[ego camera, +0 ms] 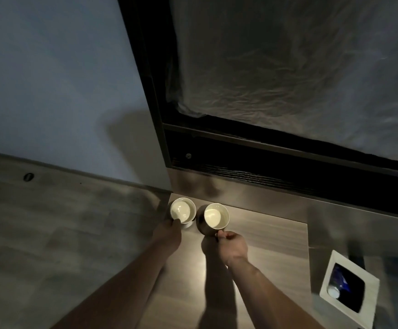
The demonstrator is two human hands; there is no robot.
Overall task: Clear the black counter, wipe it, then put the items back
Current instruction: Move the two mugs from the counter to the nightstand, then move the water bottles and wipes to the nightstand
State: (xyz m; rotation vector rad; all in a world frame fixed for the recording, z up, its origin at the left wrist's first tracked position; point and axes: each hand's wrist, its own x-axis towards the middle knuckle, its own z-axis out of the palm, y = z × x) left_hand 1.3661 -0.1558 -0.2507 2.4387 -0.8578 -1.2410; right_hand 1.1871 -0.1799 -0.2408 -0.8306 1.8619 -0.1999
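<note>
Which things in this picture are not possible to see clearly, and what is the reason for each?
- Left cup handle, head view: the left hand covers it, so its grip is unclear.
- Right cup base: the rim hides whether it touches the wooden surface.
- White box contents: dark and blurred.
- Black counter: not identifiable in this dim view.
- Right hand: its thumb and fingers pinch the handle.

Both bare forearms reach forward and down, the left hand (169, 230) gripping the left cup (183, 210) and the right hand (232, 245) pinching the right cup's (216, 216) handle.
</note>
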